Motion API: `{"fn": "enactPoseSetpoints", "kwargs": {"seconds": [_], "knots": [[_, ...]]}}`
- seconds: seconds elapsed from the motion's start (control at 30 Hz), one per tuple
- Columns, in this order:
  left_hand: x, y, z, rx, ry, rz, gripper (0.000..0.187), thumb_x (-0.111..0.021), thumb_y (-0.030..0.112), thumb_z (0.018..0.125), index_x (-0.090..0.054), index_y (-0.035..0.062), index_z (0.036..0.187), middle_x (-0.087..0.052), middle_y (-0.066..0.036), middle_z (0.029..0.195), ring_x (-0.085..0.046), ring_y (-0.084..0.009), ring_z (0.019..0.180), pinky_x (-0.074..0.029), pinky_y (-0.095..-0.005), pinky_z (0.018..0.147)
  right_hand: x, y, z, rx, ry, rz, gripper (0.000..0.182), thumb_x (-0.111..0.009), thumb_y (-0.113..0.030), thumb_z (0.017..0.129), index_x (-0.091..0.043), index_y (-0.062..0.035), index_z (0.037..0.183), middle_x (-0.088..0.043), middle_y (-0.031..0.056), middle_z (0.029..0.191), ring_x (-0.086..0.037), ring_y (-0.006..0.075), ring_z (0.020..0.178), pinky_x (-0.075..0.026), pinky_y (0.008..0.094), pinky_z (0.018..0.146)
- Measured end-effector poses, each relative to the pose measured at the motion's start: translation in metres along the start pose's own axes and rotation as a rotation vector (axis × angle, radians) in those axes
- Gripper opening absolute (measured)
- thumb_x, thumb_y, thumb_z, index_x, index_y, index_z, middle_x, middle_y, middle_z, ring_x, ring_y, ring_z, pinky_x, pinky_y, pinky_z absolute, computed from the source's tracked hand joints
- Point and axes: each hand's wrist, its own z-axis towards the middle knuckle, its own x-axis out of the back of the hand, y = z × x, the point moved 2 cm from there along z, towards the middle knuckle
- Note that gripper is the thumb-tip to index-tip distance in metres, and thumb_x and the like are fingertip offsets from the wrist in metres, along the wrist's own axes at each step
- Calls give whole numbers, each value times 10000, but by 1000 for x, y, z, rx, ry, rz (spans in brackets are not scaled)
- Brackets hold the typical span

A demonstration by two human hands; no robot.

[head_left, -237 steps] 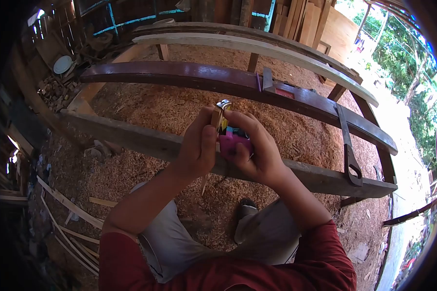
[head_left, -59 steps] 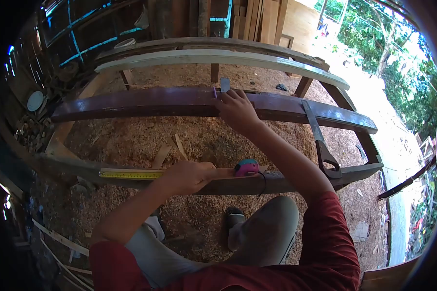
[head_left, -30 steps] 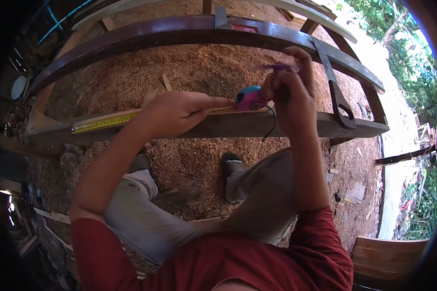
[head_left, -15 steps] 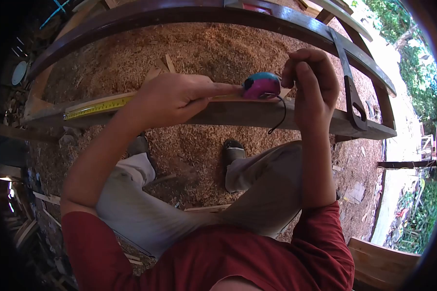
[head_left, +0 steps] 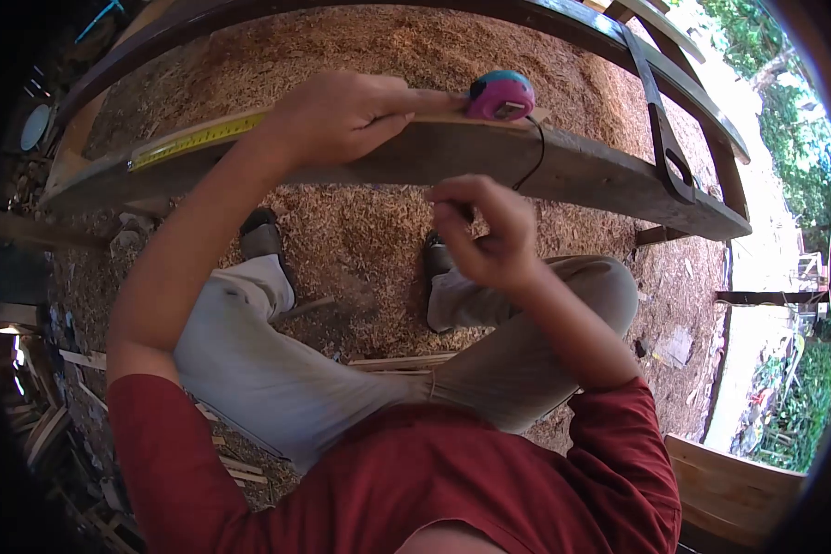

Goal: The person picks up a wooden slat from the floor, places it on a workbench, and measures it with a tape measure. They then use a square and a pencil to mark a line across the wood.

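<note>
My left hand (head_left: 346,118) lies over a thin wooden strip and the pulled-out tape blade, its index finger stretched against the tape measure (head_left: 502,98). That case is pink and blue, with a black cord hanging from it. The yellow tape blade (head_left: 198,138) shows left of my wrist, along the strip (head_left: 171,138) on a grey plank (head_left: 415,152). Below the plank, over my right knee, my right hand (head_left: 491,231) is closed with the fingers curled; whatever may be in it is hidden.
A handsaw (head_left: 660,129) leans across the plank's right part and the dark beam (head_left: 379,13) behind. Wood shavings (head_left: 360,249) cover the ground. Wooden offcuts (head_left: 240,466) lie at the lower left, and a wooden board (head_left: 729,475) stands at the lower right.
My right hand has come down and left from beside the tape measure to below the plank. My left hand stays at the tape measure; the whole view has tilted slightly.
</note>
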Motion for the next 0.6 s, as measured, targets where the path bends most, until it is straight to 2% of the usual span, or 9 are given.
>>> {"fn": "enactPoseSetpoints", "kwargs": {"seconds": [0.07, 0.13, 0.2, 0.23, 0.3, 0.37, 0.4, 0.5, 0.6], "knots": [[1, 5, -1, -29, 23, 107, 537, -558, 307, 1100, -585, 461, 1614, -752, -114, 1030, -764, -330, 924, -633, -487, 845, -42, 6, -44, -324, 37, 140, 124, -719, 12, 985, -724, -41, 1098, -736, 75, 844, -707, 177, 692, -564, 319, 671], [0, 6, -2, -12, 3, 166, 532, -552, 315, 1106, -583, 468, 1615, -751, -104, 1019, -764, -315, 909, -633, -492, 833, -98, 25, -87, -510, 84, 196, 113, -705, -38, 1003, -706, -33, 1116, -750, 127, 898, -743, 268, 740, -568, 348, 686], [-6, 3, -2, -1, -24, 221, 528, -547, 323, 1112, -581, 476, 1615, -749, -94, 1007, -765, -301, 894, -633, -498, 821, -155, 52, -133, -677, -15, 144, 151, -691, -117, 1016, -688, -26, 1137, -763, 186, 979, -758, 394, 854, -586, 435, 746], [-8, 1, -3, -54, 31, 231, 533, -573, 309, 1108, -583, 478, 1613, -747, -79, 1009, -764, -282, 876, -637, -479, 801, -176, 63, -152, -687, -20, 148, 151, -691, -117, 1016, -688, -26, 1137, -763, 186, 979, -758, 394, 854, -586, 435, 746], [-10, -1, -4, -103, 83, 241, 540, -599, 295, 1104, -585, 480, 1610, -745, -65, 1011, -762, -262, 858, -641, -461, 781, -212, 88, -181, -851, -144, 49, 211, -693, -170, 1009, -690, -27, 1164, -769, 229, 1060, -746, 463, 958, -588, 533, 829], [-10, -1, -5, -78, 23, 238, 604, -620, 281, 1086, -527, 436, 1662, -674, -117, 980, -726, -335, 867, -604, -490, 814, -234, 112, -202, -818, -145, -75, 208, -697, -174, 1006, -701, -38, 1163, -766, 226, 1056, -751, 450, 973, -588, 531, 848], [-11, -2, -5, -75, 24, 237, 604, -620, 281, 1086, -527, 436, 1662, -674, -117, 980, -726, -335, 867, -604, -490, 814, -239, 119, -204, -777, -143, -203, 206, -702, -179, 1004, -713, -48, 1163, -763, 223, 1051, -756, 438, 987, -588, 529, 868], [-10, 0, -6, -128, 90, 283, 594, -632, 289, 1103, -515, 437, 1666, -688, -108, 998, -727, -345, 867, -603, -503, 820, -240, 141, -210, -810, -239, -224, 220, -715, -182, 991, -716, -44, 1163, -751, 246, 1119, -742, 432, 1056, -583, 542, 899], [-9, 0, -8, -139, 112, 287, 467, -629, 306, 1119, -622, 368, 1582, -706, -100, 1031, -736, -356, 896, -601, -508, 827, -236, 150, -219, -773, -211, -247, 224, -718, -180, 984, -725, -56, 1170, -761, 236, 1068, -743, 451, 1017, -585, 549, 892]]}}
